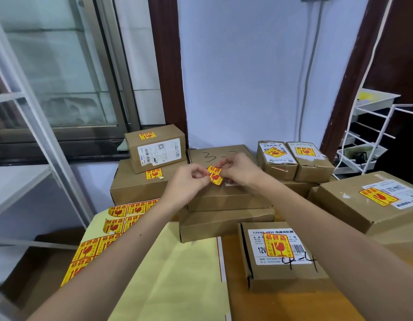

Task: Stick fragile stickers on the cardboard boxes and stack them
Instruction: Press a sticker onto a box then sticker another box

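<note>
The sticker [215,175] pinched between my left hand [189,181] and right hand [239,169] is thin, glossy yellow paper with red print, slightly curled. The sticker sheet [94,242] at my left has the same glossy finish; its yellow backing paper [177,269] is matt and smooth. The flat box [224,198] under my hands is matt brown cardboard, marked with black ink. The adapter box [281,272] nearest me is the same cardboard, creased at its edges, with a smooth white printed label. The tabletop [265,306] looks like orange-brown wood with a light sheen. The rack [372,135] at right is white-coated metal wire.
</note>
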